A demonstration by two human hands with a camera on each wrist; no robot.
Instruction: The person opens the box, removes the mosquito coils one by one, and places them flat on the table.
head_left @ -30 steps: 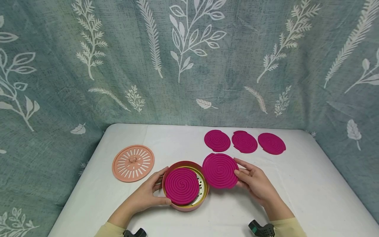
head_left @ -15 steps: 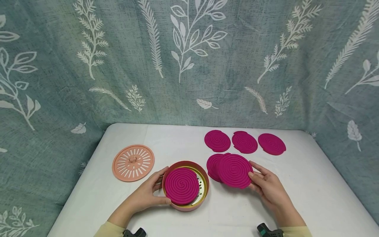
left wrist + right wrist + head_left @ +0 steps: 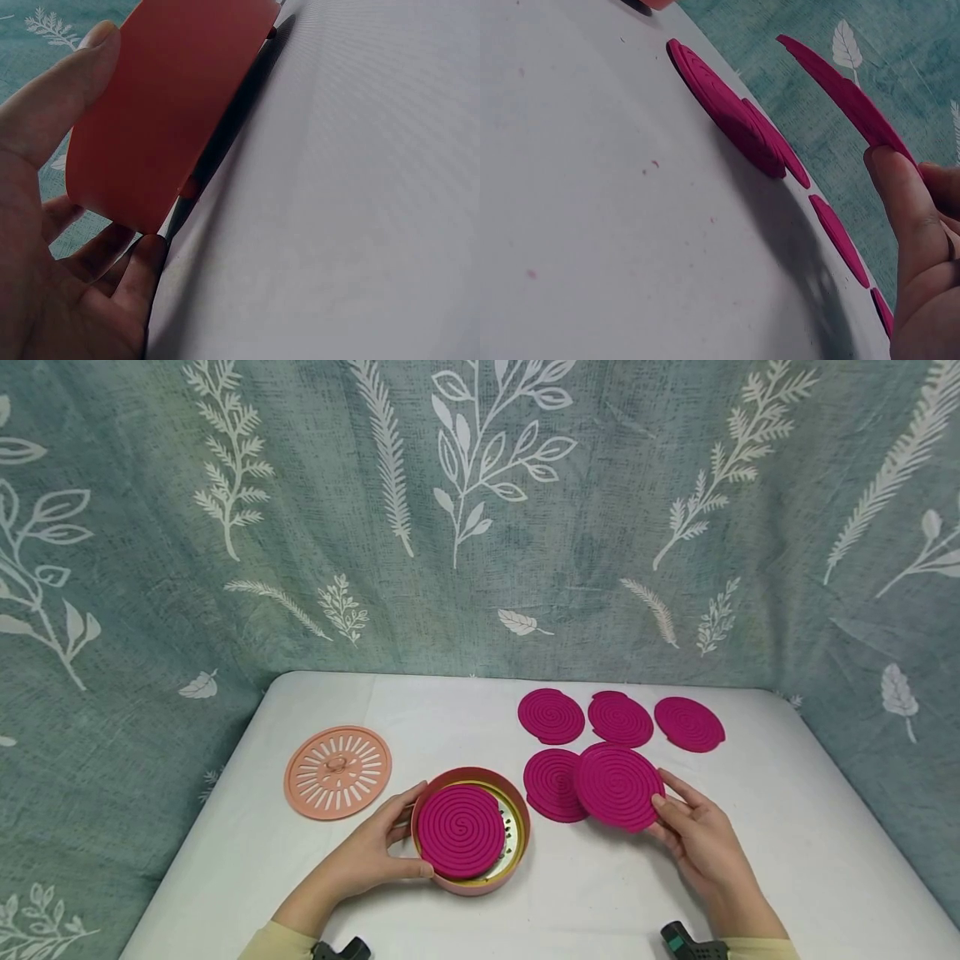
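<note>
My left hand (image 3: 380, 852) grips the left side of a round pink mosquito coil holder (image 3: 522, 852), thumb at the near rim and fingers round the far side. In the left wrist view the holder's wall (image 3: 165, 105) stands close over the table on small feet. Inside it lies a magenta mosquito coil (image 3: 461, 832), leaving part of the perforated metal bottom showing. My right hand (image 3: 697, 835) pinches the right edge of another mosquito coil (image 3: 618, 787) between thumb and fingers. The right wrist view shows this held coil (image 3: 847, 97) raised and tilted above the table.
One mosquito coil (image 3: 553, 785) lies right of the holder, partly overlapped by the held one in the head view. Three coils, the middle one (image 3: 620, 720) among them, form a row behind. A slotted pink lid (image 3: 337, 773) lies at the left on the white table (image 3: 450, 710).
My right hand has moved right with its mosquito coil, away from the holder, uncovering the coil lying on the table beneath. The left hand and holder have stayed in place.
</note>
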